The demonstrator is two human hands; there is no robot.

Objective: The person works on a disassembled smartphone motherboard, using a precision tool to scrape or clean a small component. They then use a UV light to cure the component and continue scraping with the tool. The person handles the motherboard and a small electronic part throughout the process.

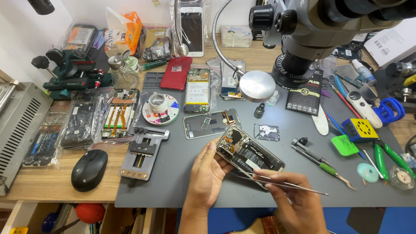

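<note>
Two hands are at work over an opened phone (249, 153), which is held tilted above the grey mat (183, 178) near the front of the bench (50, 181). The left hand (207, 174) is closed around the phone's lower left edge, fingers curled under the frame and thumb against the side. The right hand (293, 199) is pinched shut on a pair of thin metal tweezers (277, 182), whose points lie at the phone's lower edge. With its back cover off, the phone is judged light but fragile: the exposed boards and ribbon cables look easily damaged, so the rigid outer frame is the safest place to be held, as is done here. The tweezers are judged stiff, slim and apt to slip. Just beyond the phone, a small loose part (266, 132) and another opened phone (211, 123) lie on the mat. A black mouse (89, 169) rests to the left, screwdrivers (320, 163) to the right, and a microscope (319, 19) hangs above.
</note>
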